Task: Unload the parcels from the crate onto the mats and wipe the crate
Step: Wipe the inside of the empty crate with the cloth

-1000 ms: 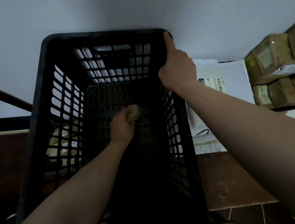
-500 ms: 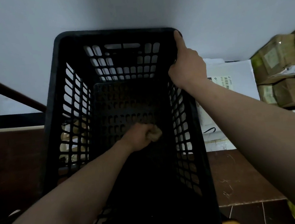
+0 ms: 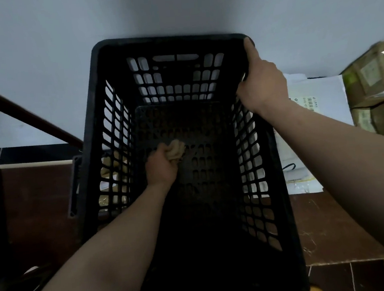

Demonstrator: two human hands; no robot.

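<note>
Left hand [image 3: 161, 169] clenches the cloth [image 3: 175, 149] on the floor of the black crate [image 3: 89, 154], right hand [image 3: 259, 81] clamping its far right rim. Parcels [image 3: 377, 96] sit right of the crate. Press too hard and the steadied crate could tip!

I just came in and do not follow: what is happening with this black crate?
A person is wiping the inside of the crate. The left hand grips a beige cloth down at its floor, and the right hand holds the rim's far right corner. No parcels show inside; brown boxes and a white bag lie to its right.
</note>
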